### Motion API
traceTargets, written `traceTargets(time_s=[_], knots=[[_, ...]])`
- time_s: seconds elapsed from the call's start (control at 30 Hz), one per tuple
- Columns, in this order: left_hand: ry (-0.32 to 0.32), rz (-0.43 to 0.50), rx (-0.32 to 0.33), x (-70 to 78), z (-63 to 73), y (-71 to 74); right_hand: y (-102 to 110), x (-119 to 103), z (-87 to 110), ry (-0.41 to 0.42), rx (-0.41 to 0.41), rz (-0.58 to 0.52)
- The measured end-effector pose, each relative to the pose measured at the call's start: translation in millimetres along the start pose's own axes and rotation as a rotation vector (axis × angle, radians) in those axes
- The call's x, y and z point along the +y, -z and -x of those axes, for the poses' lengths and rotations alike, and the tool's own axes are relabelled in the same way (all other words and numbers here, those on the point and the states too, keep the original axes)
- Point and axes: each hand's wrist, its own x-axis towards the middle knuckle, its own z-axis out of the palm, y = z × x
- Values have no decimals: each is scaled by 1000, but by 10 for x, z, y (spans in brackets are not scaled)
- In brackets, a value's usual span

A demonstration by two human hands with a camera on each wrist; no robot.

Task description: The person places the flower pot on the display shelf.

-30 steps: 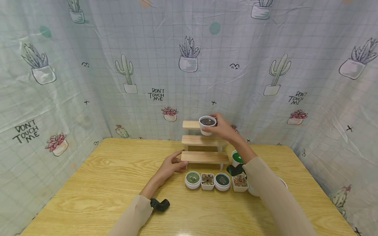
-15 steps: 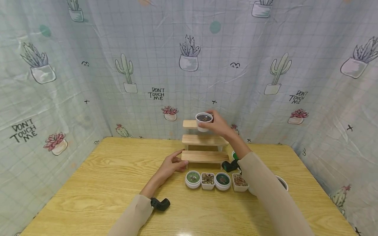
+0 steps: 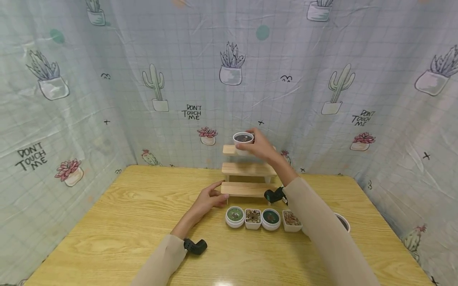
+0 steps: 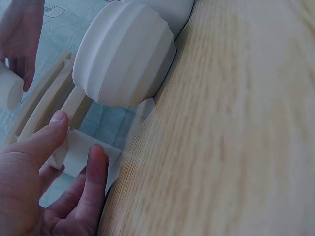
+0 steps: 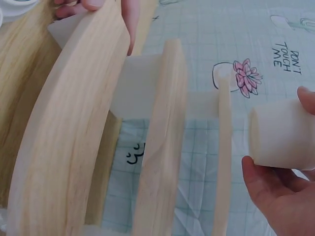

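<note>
My right hand (image 3: pixel 262 147) grips a round white plant pot (image 3: pixel 243 140) with dark filling, over the top tier of a three-tier wooden shelf stand (image 3: pixel 248 188). In the right wrist view a gap shows between the pot's base (image 5: pixel 280 135) and the top plank (image 5: pixel 224 162). At the stand's left end, my left hand (image 3: pixel 206 202) holds the lowest tier, thumb on the plank's edge and fingers by the white leg (image 4: pixel 83 152). Before the stand sit a green-topped round pot (image 3: pixel 235 215), a square pebble pot (image 3: pixel 253 218), a dark green round pot (image 3: pixel 270 218) and a square pot with reddish gravel (image 3: pixel 291 220).
My right sleeve (image 3: pixel 323 226) partly hides another white pot (image 3: pixel 342 221) on the right of the wooden table (image 3: pixel 143 210). A cactus-print cloth (image 3: pixel 179 79) hangs close behind the stand. Black wrist devices are on both arms.
My right hand has carried the white plant pot left, back and a little upward over the top tier. The left hand stays on the stand's left end.
</note>
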Motion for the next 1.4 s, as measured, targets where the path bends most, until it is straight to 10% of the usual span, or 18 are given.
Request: traceTargets(time_s=[1.4], knots=[[-2, 0, -4, 0, -7, 16, -227, 141, -257, -26, 40, 60]])
